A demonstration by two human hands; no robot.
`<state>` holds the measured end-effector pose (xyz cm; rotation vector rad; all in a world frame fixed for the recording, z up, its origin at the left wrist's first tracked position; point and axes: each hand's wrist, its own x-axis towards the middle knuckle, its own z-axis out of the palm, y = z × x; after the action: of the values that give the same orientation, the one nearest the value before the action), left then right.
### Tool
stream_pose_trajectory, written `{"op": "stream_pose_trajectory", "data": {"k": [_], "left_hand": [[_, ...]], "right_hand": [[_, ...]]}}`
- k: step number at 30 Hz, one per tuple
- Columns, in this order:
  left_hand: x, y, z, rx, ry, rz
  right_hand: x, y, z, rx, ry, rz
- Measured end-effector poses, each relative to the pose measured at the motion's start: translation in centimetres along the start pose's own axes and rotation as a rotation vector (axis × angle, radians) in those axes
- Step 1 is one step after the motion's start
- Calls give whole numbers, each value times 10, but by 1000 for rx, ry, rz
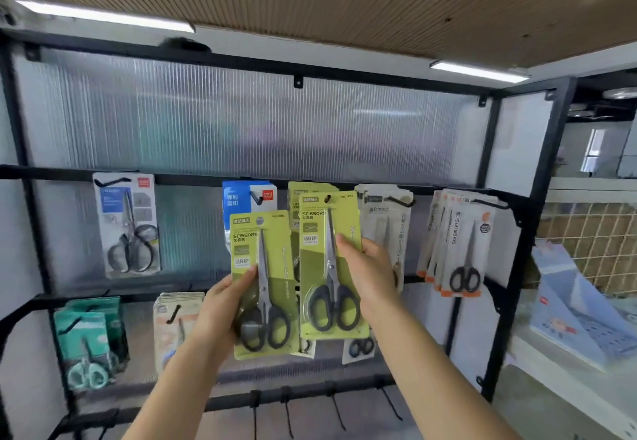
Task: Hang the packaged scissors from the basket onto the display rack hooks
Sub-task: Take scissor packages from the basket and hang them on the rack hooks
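My left hand [220, 305] grips a green scissors pack [263, 288] by its left edge, thumb on the front, held in front of the rack below the blue pack. My right hand [365, 267] holds a second green scissors pack [331, 263] by its right edge. That pack's hang hole sits at a black hook [329, 198] on the middle rail, in front of another green pack [300, 191] hanging there. The basket is out of view.
The black display rack [496, 150] carries more packs: a grey one [129, 226] at left, blue [250, 198], white [386, 219] and orange-trimmed ones [462, 243] at right, teal [91, 339] and beige [175, 322] below. Bare hooks [337, 408] line the bottom rail. A mesh panel [593, 243] stands right.
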<state>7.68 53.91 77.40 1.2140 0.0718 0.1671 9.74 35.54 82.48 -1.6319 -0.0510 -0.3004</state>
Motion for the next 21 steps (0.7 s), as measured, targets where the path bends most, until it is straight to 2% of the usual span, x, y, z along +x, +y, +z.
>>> {"op": "stream_pose_trajectory", "data": {"k": [9,15,21], "left_hand": [[9,0,0,23,47,20],[15,0,0,33,81,42],[19,1,-6,22,67,46]], "right_hand": [[32,8,12,28,-93,38],[72,30,30,-161,-37,-75],[91,36,28,-406,-129,-174]]}}
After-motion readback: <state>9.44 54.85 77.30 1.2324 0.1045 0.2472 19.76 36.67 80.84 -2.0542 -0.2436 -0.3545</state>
